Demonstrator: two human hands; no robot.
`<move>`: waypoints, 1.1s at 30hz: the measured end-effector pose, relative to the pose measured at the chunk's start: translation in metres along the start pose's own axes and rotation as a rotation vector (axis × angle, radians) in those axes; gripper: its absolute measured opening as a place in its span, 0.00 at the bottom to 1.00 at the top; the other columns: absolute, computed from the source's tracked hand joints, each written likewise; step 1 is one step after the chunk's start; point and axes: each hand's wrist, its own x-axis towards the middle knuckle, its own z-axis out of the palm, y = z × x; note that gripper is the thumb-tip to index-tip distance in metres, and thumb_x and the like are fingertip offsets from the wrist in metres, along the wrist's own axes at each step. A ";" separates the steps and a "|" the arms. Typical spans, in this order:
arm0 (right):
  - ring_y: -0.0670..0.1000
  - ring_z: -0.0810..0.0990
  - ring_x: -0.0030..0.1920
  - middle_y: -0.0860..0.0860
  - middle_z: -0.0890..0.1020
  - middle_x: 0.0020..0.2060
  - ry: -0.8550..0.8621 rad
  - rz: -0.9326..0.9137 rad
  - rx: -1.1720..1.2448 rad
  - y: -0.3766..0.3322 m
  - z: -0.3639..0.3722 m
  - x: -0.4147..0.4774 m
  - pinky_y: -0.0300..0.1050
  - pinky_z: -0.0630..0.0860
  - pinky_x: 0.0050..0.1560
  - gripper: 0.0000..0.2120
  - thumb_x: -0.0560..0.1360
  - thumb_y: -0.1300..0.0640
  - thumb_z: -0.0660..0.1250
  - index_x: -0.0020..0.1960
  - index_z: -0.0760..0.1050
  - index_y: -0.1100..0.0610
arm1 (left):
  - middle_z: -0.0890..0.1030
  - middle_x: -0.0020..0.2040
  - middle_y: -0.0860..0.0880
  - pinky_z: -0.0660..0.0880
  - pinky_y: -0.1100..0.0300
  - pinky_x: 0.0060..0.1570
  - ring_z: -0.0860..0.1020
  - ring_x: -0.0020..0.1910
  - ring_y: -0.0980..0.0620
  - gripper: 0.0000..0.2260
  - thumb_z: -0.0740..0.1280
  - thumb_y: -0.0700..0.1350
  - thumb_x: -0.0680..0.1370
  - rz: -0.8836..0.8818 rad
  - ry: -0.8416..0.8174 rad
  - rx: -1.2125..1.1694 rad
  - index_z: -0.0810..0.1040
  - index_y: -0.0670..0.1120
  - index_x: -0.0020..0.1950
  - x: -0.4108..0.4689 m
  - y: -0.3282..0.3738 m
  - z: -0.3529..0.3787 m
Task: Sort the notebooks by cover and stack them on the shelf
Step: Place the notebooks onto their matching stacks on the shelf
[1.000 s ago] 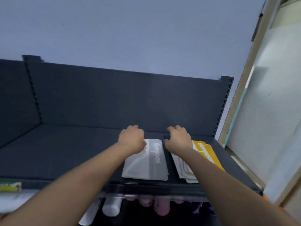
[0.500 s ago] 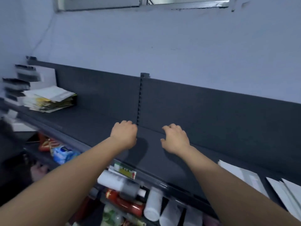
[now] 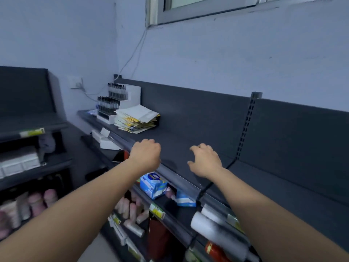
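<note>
yellow-and-white notebooks [image 3: 137, 119] lie heaped far left on the shelf [image 3: 188, 145], well apart from the left grip [image 3: 145, 155] and right grip [image 3: 204, 161], both loosely curled and empty, so best reach over and lift a few squarely.

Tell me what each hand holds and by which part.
Nothing is held: left hand and right hand hang loosely curled over the shelf, apart from the notebook stack.
</note>
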 end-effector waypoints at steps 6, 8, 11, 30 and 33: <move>0.57 0.65 0.68 0.55 0.69 0.67 -0.022 -0.059 0.006 -0.046 0.020 0.061 0.51 0.66 0.66 0.24 0.77 0.49 0.63 0.71 0.66 0.54 | 0.75 0.56 0.45 0.70 0.51 0.53 0.73 0.59 0.44 0.11 0.62 0.48 0.78 -0.064 0.006 -0.017 0.74 0.44 0.57 0.029 -0.060 0.022; 0.57 0.65 0.68 0.55 0.69 0.67 -0.021 -0.079 0.010 -0.057 0.028 0.085 0.51 0.66 0.66 0.24 0.77 0.49 0.63 0.71 0.66 0.54 | 0.75 0.56 0.45 0.71 0.51 0.52 0.73 0.59 0.44 0.11 0.62 0.47 0.78 -0.082 0.000 -0.012 0.74 0.44 0.57 0.043 -0.075 0.031; 0.56 0.65 0.69 0.54 0.69 0.67 -0.021 -0.108 0.018 -0.074 0.040 0.125 0.51 0.66 0.65 0.24 0.77 0.49 0.63 0.71 0.65 0.54 | 0.75 0.56 0.45 0.71 0.51 0.51 0.73 0.58 0.44 0.10 0.62 0.45 0.77 -0.116 -0.007 -0.005 0.74 0.44 0.57 0.070 -0.099 0.046; 0.56 0.67 0.66 0.54 0.70 0.65 -0.043 -0.102 0.111 -0.140 0.101 0.361 0.50 0.69 0.61 0.20 0.77 0.51 0.62 0.68 0.69 0.54 | 0.76 0.58 0.44 0.71 0.52 0.53 0.74 0.59 0.44 0.13 0.61 0.48 0.80 -0.133 -0.007 -0.022 0.75 0.42 0.59 0.266 -0.227 0.126; 0.56 0.67 0.67 0.54 0.70 0.66 -0.046 -0.050 0.141 -0.145 0.116 0.386 0.51 0.69 0.62 0.21 0.78 0.49 0.62 0.68 0.69 0.54 | 0.76 0.57 0.44 0.72 0.52 0.53 0.74 0.59 0.44 0.12 0.62 0.47 0.79 -0.085 -0.011 -0.058 0.75 0.42 0.59 0.297 -0.242 0.143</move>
